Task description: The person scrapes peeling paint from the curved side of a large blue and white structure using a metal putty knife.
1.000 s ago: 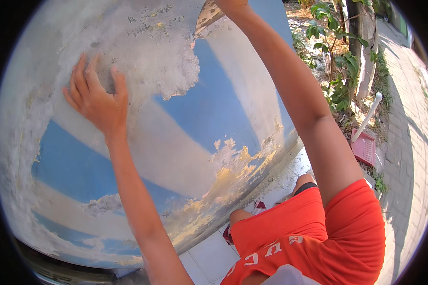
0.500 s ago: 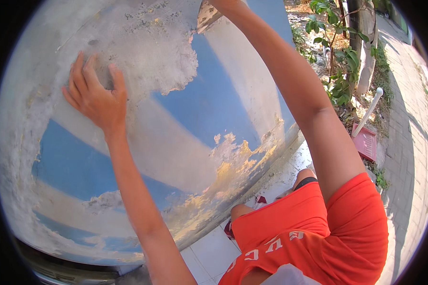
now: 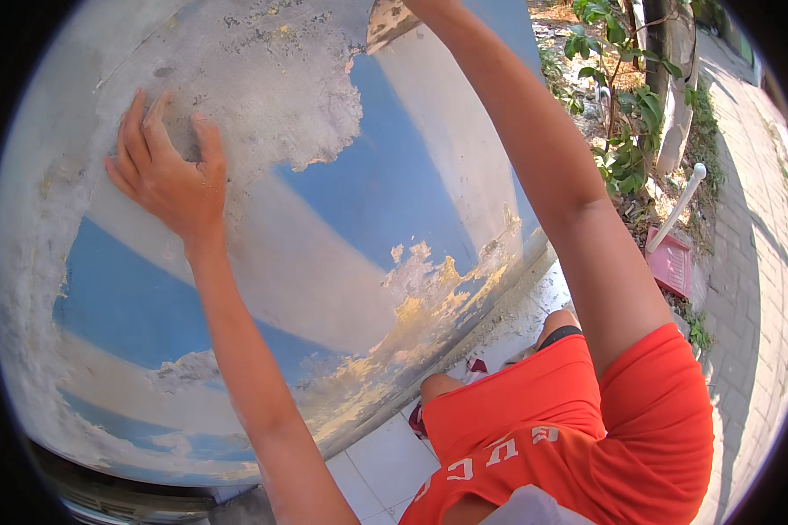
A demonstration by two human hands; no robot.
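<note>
My left hand (image 3: 168, 179) rests with fingers spread and bent against the wall (image 3: 359, 206), on a bare grey patch where the paint is gone. Around that patch run blue and whitish painted stripes with ragged, peeling edges. At the top edge my right hand (image 3: 431, 9) is only partly in view, its fingers cut off by the frame. Beside it shows the wide, worn metal blade of a scraper (image 3: 389, 26), held against the wall at the border of grey patch and paint.
Flakes lie on white floor tiles (image 3: 385, 472) along the wall's foot. To the right are a red dustpan (image 3: 671, 262) with a white handle, a leafy plant (image 3: 643, 114), a trunk (image 3: 674, 96) and a paved path (image 3: 753, 262). A dark object (image 3: 114, 499) sits at lower left.
The scraper blade and my right hand have shifted slightly right and down in the picture. My left hand sits a little farther left, still spread on the wall.
</note>
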